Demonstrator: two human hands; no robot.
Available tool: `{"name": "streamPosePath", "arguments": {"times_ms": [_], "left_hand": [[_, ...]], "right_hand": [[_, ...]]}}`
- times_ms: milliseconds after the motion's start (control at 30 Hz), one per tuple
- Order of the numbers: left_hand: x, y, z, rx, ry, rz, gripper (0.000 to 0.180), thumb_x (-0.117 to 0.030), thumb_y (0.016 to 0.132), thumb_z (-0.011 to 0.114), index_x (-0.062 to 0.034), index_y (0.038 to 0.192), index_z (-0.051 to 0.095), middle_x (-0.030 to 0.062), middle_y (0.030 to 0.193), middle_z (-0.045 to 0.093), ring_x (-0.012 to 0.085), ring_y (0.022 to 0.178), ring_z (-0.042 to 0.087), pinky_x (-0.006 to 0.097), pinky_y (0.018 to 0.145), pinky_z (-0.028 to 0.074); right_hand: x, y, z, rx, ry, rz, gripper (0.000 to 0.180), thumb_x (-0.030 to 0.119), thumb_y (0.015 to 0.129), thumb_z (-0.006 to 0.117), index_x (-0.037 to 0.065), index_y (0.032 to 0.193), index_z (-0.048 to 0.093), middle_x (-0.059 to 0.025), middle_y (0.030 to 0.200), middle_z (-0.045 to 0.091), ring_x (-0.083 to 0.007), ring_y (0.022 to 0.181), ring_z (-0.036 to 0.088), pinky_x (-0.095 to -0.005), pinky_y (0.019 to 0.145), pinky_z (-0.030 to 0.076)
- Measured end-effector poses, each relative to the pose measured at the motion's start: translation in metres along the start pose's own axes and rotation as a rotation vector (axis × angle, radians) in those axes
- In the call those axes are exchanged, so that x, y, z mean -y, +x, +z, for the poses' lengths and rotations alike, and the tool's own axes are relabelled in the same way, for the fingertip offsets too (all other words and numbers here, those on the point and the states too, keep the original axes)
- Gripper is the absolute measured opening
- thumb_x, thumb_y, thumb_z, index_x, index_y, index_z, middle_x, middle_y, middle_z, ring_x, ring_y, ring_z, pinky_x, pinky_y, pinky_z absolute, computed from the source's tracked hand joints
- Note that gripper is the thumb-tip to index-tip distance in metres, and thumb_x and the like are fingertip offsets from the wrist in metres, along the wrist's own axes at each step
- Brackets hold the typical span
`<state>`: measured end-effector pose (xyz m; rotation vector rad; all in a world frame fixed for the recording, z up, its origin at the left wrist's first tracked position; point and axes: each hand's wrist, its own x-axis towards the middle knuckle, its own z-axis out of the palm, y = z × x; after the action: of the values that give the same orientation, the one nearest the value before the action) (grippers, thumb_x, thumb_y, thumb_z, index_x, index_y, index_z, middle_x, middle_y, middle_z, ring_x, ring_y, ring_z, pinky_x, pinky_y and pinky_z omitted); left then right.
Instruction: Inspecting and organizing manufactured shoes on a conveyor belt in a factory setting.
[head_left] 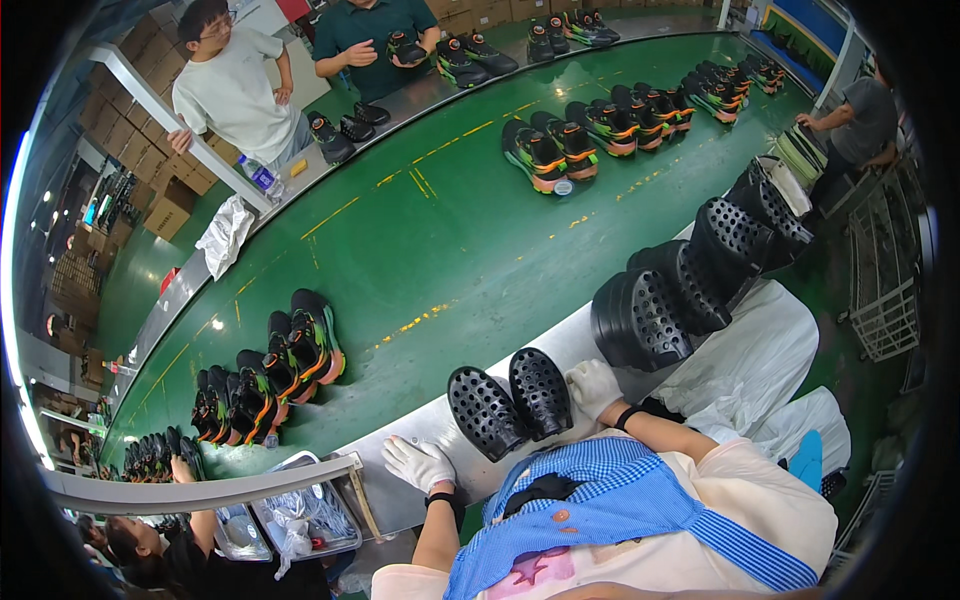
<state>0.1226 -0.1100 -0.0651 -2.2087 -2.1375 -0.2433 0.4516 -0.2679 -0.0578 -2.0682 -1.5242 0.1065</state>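
Observation:
My left hand [418, 462], in a white glove, lies flat on the metal ledge [400, 508] with its fingers spread and nothing in them. Between my hands a pair of black, clog-shaped pieces full of round holes [487, 412] [540, 393] rests on the ledge. My right hand [593, 387], also gloved, sits close beside the right-hand piece. Its fingers are curled in, and no held thing shows. Farther right along the ledge stand several larger black perforated pieces [655, 315] of the same kind.
Black sneakers with orange and green trim stand in rows on the green conveyor belt [430, 250], left [300, 345] and far right [600, 128]. A clear bin of bagged items [310, 510] is at lower left. Two people stand across the belt, one holding a shoe [405, 48]. White plastic [760, 350] lies at right.

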Motion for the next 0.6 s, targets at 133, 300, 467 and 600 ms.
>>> {"name": "streamPosePath", "arguments": {"times_ms": [133, 300, 467, 600], "left_hand": [[-0.002, -0.001, 0.000, -0.019, -0.019, 0.005, 0.066, -0.025, 0.085, 0.053, 0.0032, 0.142, 0.037, 0.0185, 0.150, 0.035, 0.0365, 0.141, 0.027, 0.051, 0.115, 0.020], [-0.006, -0.002, 0.000, -0.004, 0.007, 0.004, 0.066, -0.025, 0.085, 0.053, 0.0031, 0.143, 0.037, 0.0184, 0.150, 0.035, 0.0366, 0.141, 0.027, 0.051, 0.115, 0.020], [-0.011, -0.003, 0.001, -0.008, 0.018, 0.004, 0.067, -0.025, 0.085, 0.054, 0.0031, 0.143, 0.036, 0.0184, 0.150, 0.035, 0.0366, 0.141, 0.027, 0.051, 0.115, 0.020], [-0.014, -0.004, 0.001, 0.009, 0.010, -0.011, 0.067, -0.025, 0.085, 0.053, 0.0028, 0.143, 0.036, 0.0182, 0.151, 0.034, 0.0363, 0.141, 0.027, 0.051, 0.115, 0.020]], "right_hand": [[-0.001, 0.000, -0.001, -0.023, 0.004, 0.006, 0.004, 0.009, 0.075, 0.057, 0.012, 0.074, 0.060, -0.0109, 0.073, 0.059, -0.0316, 0.074, 0.057, -0.0436, 0.069, 0.046], [-0.005, 0.000, -0.002, 0.005, -0.001, 0.017, 0.004, 0.009, 0.074, 0.057, 0.012, 0.076, 0.060, -0.0111, 0.075, 0.059, -0.0320, 0.074, 0.057, -0.0440, 0.069, 0.046], [-0.012, 0.000, -0.001, 0.019, -0.004, 0.017, 0.004, 0.010, 0.074, 0.058, 0.012, 0.077, 0.060, -0.0111, 0.075, 0.059, -0.0324, 0.075, 0.057, -0.0445, 0.069, 0.046], [-0.015, 0.000, -0.003, 0.009, 0.008, 0.016, 0.004, 0.010, 0.074, 0.058, 0.012, 0.077, 0.060, -0.0112, 0.075, 0.059, -0.0326, 0.075, 0.057, -0.0446, 0.069, 0.046]]}}
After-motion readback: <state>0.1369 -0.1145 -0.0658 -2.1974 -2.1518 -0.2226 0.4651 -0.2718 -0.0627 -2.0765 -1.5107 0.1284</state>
